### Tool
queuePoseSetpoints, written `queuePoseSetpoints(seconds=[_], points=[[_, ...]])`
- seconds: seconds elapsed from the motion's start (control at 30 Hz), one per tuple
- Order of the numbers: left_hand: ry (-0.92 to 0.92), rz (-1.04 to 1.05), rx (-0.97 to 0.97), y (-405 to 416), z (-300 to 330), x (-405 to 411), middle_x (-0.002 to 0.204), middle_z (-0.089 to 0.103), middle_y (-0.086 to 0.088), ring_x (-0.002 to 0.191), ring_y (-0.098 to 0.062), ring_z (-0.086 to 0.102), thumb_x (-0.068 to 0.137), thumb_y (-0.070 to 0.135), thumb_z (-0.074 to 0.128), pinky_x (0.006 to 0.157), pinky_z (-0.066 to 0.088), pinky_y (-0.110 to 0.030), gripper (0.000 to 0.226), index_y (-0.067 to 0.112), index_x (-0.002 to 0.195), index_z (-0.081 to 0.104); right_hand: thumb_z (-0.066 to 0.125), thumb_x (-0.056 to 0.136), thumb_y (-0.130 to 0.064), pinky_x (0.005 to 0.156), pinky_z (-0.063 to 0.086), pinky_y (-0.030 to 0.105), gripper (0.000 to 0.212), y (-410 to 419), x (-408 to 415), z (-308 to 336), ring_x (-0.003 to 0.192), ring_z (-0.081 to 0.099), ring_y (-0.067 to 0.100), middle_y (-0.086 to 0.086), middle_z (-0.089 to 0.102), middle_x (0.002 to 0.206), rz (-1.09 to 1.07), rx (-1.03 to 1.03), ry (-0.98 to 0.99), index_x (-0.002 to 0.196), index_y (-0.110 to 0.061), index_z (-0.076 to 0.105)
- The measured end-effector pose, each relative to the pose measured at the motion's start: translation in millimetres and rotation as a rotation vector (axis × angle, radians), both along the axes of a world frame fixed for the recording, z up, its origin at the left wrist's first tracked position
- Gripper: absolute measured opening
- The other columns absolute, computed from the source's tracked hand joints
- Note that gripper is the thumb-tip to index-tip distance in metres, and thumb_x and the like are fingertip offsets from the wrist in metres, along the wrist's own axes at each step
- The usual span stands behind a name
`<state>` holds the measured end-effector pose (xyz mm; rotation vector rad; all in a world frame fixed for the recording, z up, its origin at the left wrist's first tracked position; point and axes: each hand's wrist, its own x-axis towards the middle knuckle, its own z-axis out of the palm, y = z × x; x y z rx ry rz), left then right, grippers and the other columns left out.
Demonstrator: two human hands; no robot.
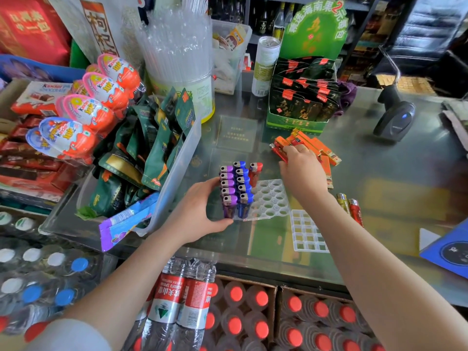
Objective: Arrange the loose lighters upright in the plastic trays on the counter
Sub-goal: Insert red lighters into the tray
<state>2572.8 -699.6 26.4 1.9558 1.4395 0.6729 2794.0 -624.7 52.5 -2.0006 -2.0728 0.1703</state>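
- The left hand [202, 211] is cupping the near-left side of the tray [272, 198], steadying the standing lighters [235, 188].
- The right hand [301, 168] is closing on the loose orange lighters [304, 145] lying far right.
- They are looking light, hard and slick; gripping mid-body would probably be safest.
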Motion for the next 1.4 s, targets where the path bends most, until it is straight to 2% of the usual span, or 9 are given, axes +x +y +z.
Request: queuePoseSetpoints(seconds=[0.1, 0.27, 0.5, 0.63, 0.87, 0.97, 1.07, 1.3, 1.4], points=[[-0.027, 0.002, -0.008, 2, -2, -2, 0.111, 0.050, 0.026, 0.112, -0.005, 0.046, 0.063, 0.033, 0.079, 0.094, 0.037, -0.028, 0.064, 0.036, 0.117, 0.043, 0.048, 0.089, -0.003, 0.083, 0.046, 0.044, 0.019, 14, -6, -4, 0.104, 0.050, 0.036, 0.021, 0.055, 0.114, 0.006, -0.034, -0.079, 0.107, 0.000, 0.055], [-0.040, 0.008, 0.017, 0, 1, -1, 0.104, 0.044, 0.040, 0.101, 0.015, 0.041, 0.062, 0.040, 0.072, 0.087, 0.029, -0.008, 0.061, 0.047, 0.112, 0.039, 0.052, 0.087, -0.003, 0.066, 0.047, 0.036, 0.011, 32, -12, -4, 0.078, 0.051, 0.028, 0.017, 0.061, 0.093, -0.045, -0.109, 0.072, 0.098, -0.004, 0.056], [-0.042, 0.004, 0.004, 2, -3, -2, 0.109, 0.046, 0.034, 0.107, 0.001, 0.044, 0.063, 0.040, 0.074, 0.089, 0.033, -0.017, 0.064, 0.042, 0.117, 0.041, 0.054, 0.085, -0.005, 0.066, 0.054, 0.038, 0.019, 30, -22, -10, 0.078, 0.060, 0.029, 0.012, 0.063, 0.092, -0.087, -0.164, 0.181, 0.104, -0.008, 0.058], [-0.050, 0.014, 0.013, 2, -4, 0, 0.112, 0.056, 0.016, 0.111, -0.009, 0.048, 0.062, 0.040, 0.074, 0.094, 0.039, -0.031, 0.063, 0.033, 0.118, 0.048, 0.064, 0.082, -0.012, 0.060, 0.049, 0.028, 0.014, 1, -19, 3, 0.073, 0.061, 0.019, 0.003, 0.066, 0.085, -0.030, -0.136, 0.524, 0.096, -0.013, 0.064], [0.011, 0.053, 0.052, 1, -7, 2, 0.106, 0.060, 0.008, 0.105, -0.017, 0.053, 0.057, 0.049, 0.074, 0.091, 0.043, -0.041, 0.062, 0.027, 0.111, 0.053, 0.063, 0.081, -0.004, 0.070, 0.054, 0.028, 0.016, -56, -17, -2, 0.070, 0.065, 0.011, 0.001, 0.071, 0.083, -0.020, -0.117, 0.994, 0.092, -0.015, 0.062], [0.013, 0.080, 0.071, -7, -4, 3, 0.109, 0.058, 0.006, 0.108, -0.018, 0.049, 0.057, 0.043, 0.079, 0.093, 0.040, -0.037, 0.067, 0.021, 0.115, 0.053, 0.062, 0.082, -0.002, 0.072, 0.054, 0.031, 0.018, -62, -21, -8, 0.068, 0.064, 0.008, -0.005, 0.070, 0.079, -0.014, -0.115, 1.003, 0.090, -0.018, 0.062], [0.008, 0.093, 0.073, -17, -1, -1, 0.109, 0.055, 0.005, 0.109, -0.019, 0.047, 0.057, 0.036, 0.082, 0.089, 0.036, -0.029, 0.069, 0.019, 0.117, 0.053, 0.062, 0.082, -0.002, 0.066, 0.052, 0.018, 0.016, -65, -26, -10, 0.060, 0.060, -0.006, -0.010, 0.067, 0.074, 0.021, -0.078, 0.939, 0.094, -0.011, 0.064], [0.009, 0.087, -0.021, -21, -1, -10, 0.115, 0.054, 0.008, 0.111, -0.007, 0.041, 0.057, 0.039, 0.082, 0.088, 0.034, -0.024, 0.073, 0.026, 0.121, 0.048, 0.066, 0.080, -0.005, 0.056, 0.041, 0.002, 0.014, -70, -28, -11, 0.057, 0.056, -0.011, -0.024, 0.058, 0.064, 0.145, -0.023, 0.670, 0.090, -0.014, 0.068], [0.023, 0.064, -0.027, -20, -2, -12, 0.117, 0.053, 0.008, 0.110, -0.004, 0.039, 0.059, 0.041, 0.080, 0.088, 0.034, -0.024, 0.076, 0.027, 0.124, 0.045, 0.067, 0.078, -0.004, 0.057, 0.040, 0.003, 0.014, -72, -23, -10, 0.055, 0.052, -0.006, -0.012, 0.064, 0.073, 0.255, 0.023, 0.562, 0.091, -0.011, 0.070]])
